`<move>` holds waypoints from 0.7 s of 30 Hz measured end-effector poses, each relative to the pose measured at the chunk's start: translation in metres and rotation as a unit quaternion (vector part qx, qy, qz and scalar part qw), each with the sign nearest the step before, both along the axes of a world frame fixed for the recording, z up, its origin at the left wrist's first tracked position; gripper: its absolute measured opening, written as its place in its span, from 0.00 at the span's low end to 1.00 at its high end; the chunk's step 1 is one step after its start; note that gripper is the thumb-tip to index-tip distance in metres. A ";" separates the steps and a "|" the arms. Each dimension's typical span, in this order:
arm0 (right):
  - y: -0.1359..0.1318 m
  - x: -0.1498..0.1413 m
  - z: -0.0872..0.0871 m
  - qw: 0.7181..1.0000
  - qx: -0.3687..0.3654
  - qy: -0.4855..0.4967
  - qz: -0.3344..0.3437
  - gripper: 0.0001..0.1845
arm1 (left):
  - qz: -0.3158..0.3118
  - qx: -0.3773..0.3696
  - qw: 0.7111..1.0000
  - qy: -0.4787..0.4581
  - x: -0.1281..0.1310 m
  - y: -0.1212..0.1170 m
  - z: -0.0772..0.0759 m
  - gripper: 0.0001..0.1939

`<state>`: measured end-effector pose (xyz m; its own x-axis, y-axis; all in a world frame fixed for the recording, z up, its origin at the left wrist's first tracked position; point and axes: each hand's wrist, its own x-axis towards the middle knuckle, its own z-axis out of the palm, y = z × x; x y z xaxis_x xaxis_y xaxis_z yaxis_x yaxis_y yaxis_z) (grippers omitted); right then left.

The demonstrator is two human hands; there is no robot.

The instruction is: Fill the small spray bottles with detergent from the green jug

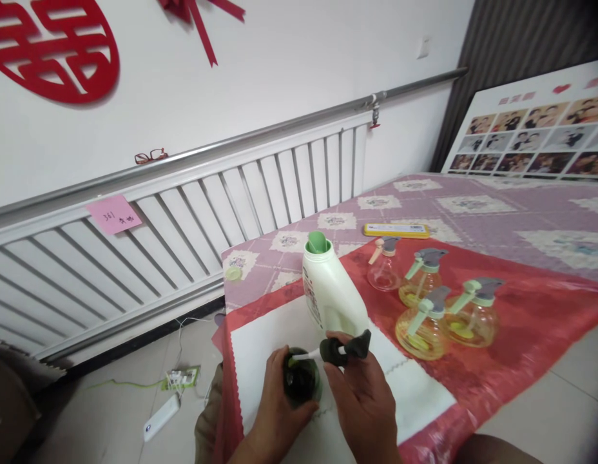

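My left hand (274, 406) is wrapped round a small dark green bottle (301, 380) that stands without its top on a white cloth (260, 328). In my right hand (361, 399) is a black spray pump head (340, 350), its fingers closed around it. The pump's pale dip tube points left, and its end is at the mouth of the dark bottle; I cannot tell whether it is inside. Just behind my hands stands a large white detergent bottle (334, 290) with a green spout (317, 242).
Several clear spray bottles (422, 332), most with yellow liquid, stand at right on a red plastic sheet (521, 309). Behind them lies a yellow case (396, 231). A pale green cap (234, 274) is near the table's left edge. A white radiator (260, 187) lines the wall.
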<state>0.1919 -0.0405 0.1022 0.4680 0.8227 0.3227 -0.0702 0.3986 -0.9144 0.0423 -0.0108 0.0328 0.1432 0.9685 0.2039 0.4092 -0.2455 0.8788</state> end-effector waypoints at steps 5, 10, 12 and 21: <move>0.000 -0.003 -0.010 0.995 0.020 -0.099 -0.005 0.19 | -0.022 -0.045 0.999 0.004 -0.007 -0.006 0.004 0.51; 0.002 -0.003 -0.009 0.976 0.076 -0.203 -0.015 0.19 | -0.012 -0.030 0.999 0.026 -0.031 -0.013 0.025 0.48; 0.002 -0.004 -0.005 0.963 0.107 -0.246 -0.016 0.20 | 0.019 -0.016 1.000 0.000 -0.040 -0.015 0.040 0.38; 0.008 -0.022 0.004 0.865 0.185 -0.460 -0.073 0.14 | -0.119 -0.002 0.981 -0.150 -0.053 -0.024 0.083 0.29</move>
<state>0.1702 -0.0323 0.1063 -0.0373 0.5368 0.8429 0.6948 0.6202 -0.3642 -0.0103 -0.0345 0.1161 0.2998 0.9154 0.2685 0.0630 -0.2998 0.9519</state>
